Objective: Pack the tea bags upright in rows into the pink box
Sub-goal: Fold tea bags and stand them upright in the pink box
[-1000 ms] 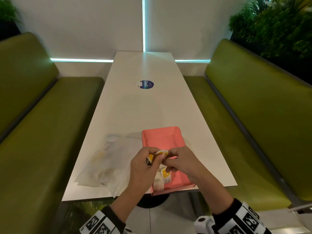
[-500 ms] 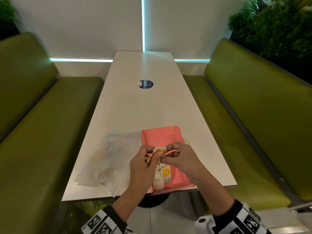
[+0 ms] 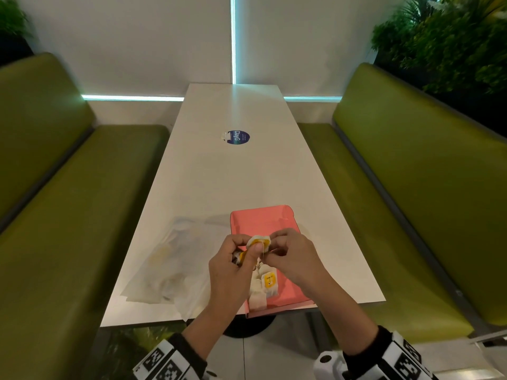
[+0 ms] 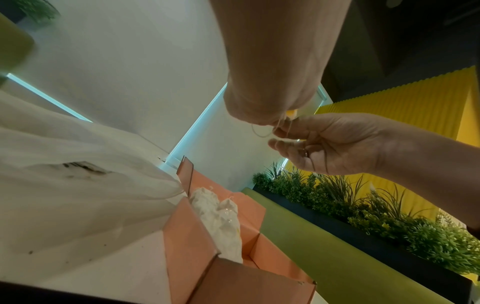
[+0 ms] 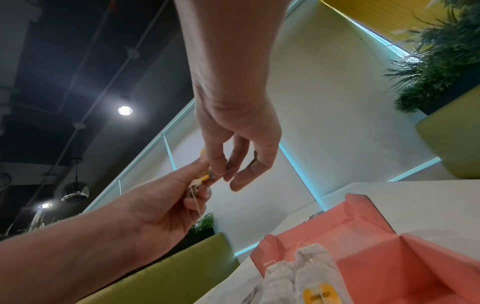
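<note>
The open pink box (image 3: pixel 263 223) lies near the table's front edge, with a few white tea bags (image 3: pixel 264 286) standing at its near end, one showing a yellow tag. Above the box, my left hand (image 3: pixel 251 249) grips a tea bag (image 3: pixel 258 239) with a yellow tag. My right hand (image 3: pixel 270 249) pinches that bag's thin string (image 4: pixel 259 131) just beside the left fingers. In the right wrist view the left hand (image 5: pixel 197 185) holds the tag (image 5: pixel 203 176) while the right hand's (image 5: pixel 228 174) thumb and forefinger close on the string. The box (image 5: pixel 363 246) and its tea bags (image 5: pixel 306 273) lie below.
A crumpled clear plastic bag (image 3: pixel 170 264) lies left of the box on the white table (image 3: pixel 219 174). A round blue sticker (image 3: pixel 237 137) marks the table's middle. Green benches (image 3: pixel 68 201) flank both sides, and plants (image 3: pixel 452 37) stand behind the right bench.
Both hands have stayed over the box. The held tea bag has come up between the fingers, and the right hand has drawn slightly to the right along the string.
</note>
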